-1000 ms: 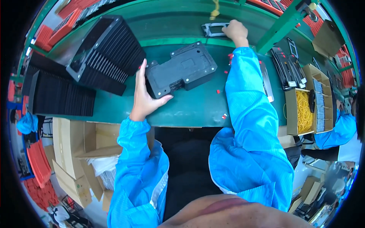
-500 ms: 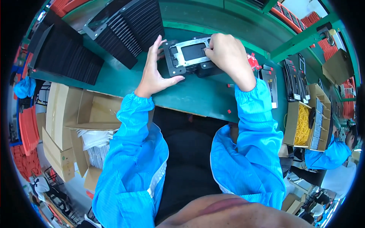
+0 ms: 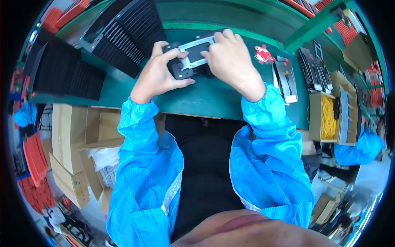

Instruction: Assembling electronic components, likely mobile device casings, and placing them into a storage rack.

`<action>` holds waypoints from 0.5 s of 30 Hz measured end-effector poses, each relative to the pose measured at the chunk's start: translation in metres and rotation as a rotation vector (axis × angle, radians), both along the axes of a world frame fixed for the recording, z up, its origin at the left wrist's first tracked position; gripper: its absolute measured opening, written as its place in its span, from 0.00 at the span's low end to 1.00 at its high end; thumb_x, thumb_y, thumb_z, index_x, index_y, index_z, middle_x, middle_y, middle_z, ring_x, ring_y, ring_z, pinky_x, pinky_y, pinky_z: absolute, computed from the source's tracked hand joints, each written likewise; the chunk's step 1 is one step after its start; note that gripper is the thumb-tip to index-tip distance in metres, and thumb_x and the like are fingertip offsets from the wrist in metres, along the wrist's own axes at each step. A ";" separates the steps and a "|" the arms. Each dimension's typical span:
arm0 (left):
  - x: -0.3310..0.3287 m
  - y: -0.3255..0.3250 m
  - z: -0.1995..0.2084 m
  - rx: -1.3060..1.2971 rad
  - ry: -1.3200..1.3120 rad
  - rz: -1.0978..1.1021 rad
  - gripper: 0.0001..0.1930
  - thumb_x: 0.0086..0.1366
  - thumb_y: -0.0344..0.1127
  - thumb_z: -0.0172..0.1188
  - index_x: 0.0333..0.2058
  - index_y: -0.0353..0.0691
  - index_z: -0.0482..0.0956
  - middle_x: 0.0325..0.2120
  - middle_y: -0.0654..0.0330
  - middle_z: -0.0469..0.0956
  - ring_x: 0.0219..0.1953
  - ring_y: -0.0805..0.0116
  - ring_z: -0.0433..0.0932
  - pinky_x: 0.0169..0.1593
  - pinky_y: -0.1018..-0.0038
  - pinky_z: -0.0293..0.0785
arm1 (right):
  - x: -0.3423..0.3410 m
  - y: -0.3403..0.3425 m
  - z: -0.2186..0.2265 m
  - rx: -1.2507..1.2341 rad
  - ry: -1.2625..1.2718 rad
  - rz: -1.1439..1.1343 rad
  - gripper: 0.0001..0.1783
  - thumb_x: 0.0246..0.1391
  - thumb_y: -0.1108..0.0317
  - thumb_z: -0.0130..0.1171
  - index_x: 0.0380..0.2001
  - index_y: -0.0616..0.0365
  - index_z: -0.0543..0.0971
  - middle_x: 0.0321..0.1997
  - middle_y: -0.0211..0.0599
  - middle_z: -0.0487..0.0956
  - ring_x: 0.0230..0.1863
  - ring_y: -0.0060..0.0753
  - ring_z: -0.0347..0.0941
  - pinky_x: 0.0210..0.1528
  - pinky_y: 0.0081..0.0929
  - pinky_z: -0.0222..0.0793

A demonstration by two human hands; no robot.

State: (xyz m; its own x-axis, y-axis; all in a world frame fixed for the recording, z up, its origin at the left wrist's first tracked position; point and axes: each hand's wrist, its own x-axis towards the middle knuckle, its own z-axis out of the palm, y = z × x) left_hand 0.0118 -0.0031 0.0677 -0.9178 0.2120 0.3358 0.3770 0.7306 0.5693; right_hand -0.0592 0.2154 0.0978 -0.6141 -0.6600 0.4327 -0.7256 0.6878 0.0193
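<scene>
A silver, rectangular metal frame (image 3: 198, 63) with a dark middle lies in a black block-like fixture (image 3: 183, 75) on the green bench. My left hand (image 3: 155, 76) spans the fixture's left end. Its index fingertip presses on the frame's left side, and the thumb reaches along the near edge. At the other end, my right hand (image 3: 231, 61) is closed over the frame's right side, with the thumb on the inner edge and the fingers curled over the far edge. Its palm hides that end of the fixture.
Tall stacks of black slotted trays (image 3: 119, 39) and black panels (image 3: 68, 74) stand left. Red small parts (image 3: 263, 54), flat dark plates (image 3: 286, 78) and a box of yellow bands (image 3: 328, 117) are right. An open carton (image 3: 68, 136) stands below the bench's left side.
My left hand has moved from beside the fixture onto it, with its index finger now on the frame. The right hand has shifted slightly along the frame's right end. The whole view has shifted.
</scene>
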 end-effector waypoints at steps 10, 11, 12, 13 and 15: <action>0.097 0.037 -0.072 0.970 0.125 0.234 0.35 0.64 0.28 0.64 0.68 0.32 0.61 0.59 0.48 0.69 0.55 0.54 0.78 0.62 0.58 0.73 | 0.037 0.189 -0.076 -0.243 0.021 -0.816 0.20 0.56 0.65 0.68 0.51 0.58 0.84 0.55 0.53 0.81 0.59 0.61 0.76 0.62 0.48 0.69; 0.108 0.041 -0.078 1.045 0.037 0.228 0.31 0.65 0.27 0.61 0.66 0.32 0.63 0.57 0.48 0.70 0.50 0.55 0.80 0.59 0.59 0.75 | 0.046 0.196 -0.083 -0.241 0.023 -0.831 0.20 0.56 0.65 0.68 0.51 0.58 0.84 0.55 0.53 0.81 0.59 0.61 0.76 0.62 0.48 0.69; 0.114 0.045 -0.083 1.047 0.032 0.218 0.31 0.65 0.27 0.61 0.66 0.32 0.63 0.57 0.48 0.70 0.50 0.55 0.80 0.59 0.59 0.75 | 0.052 0.201 -0.088 -0.250 0.035 -0.790 0.20 0.56 0.65 0.68 0.51 0.59 0.83 0.54 0.54 0.82 0.58 0.61 0.76 0.62 0.47 0.70; 0.119 0.051 -0.089 0.967 0.035 0.095 0.28 0.68 0.29 0.59 0.66 0.31 0.64 0.56 0.48 0.70 0.48 0.56 0.81 0.57 0.59 0.76 | 0.057 0.206 -0.093 -0.252 0.049 -0.747 0.20 0.56 0.66 0.68 0.51 0.60 0.83 0.52 0.54 0.83 0.57 0.61 0.77 0.61 0.47 0.71; 0.126 0.062 -0.089 0.889 0.040 -0.007 0.26 0.71 0.30 0.56 0.65 0.31 0.64 0.55 0.47 0.71 0.46 0.57 0.81 0.55 0.60 0.78 | 0.069 0.203 -0.093 -0.248 0.054 -0.687 0.20 0.56 0.66 0.68 0.51 0.61 0.83 0.51 0.54 0.83 0.57 0.62 0.77 0.61 0.46 0.72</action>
State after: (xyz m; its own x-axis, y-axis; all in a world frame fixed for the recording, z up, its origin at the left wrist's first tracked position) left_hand 0.1376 0.0587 -0.0217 -0.9015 -0.1363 0.4107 0.4116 0.0228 0.9111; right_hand 0.0100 0.4184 0.0049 -0.8277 -0.0124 0.5611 -0.1318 0.9761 -0.1728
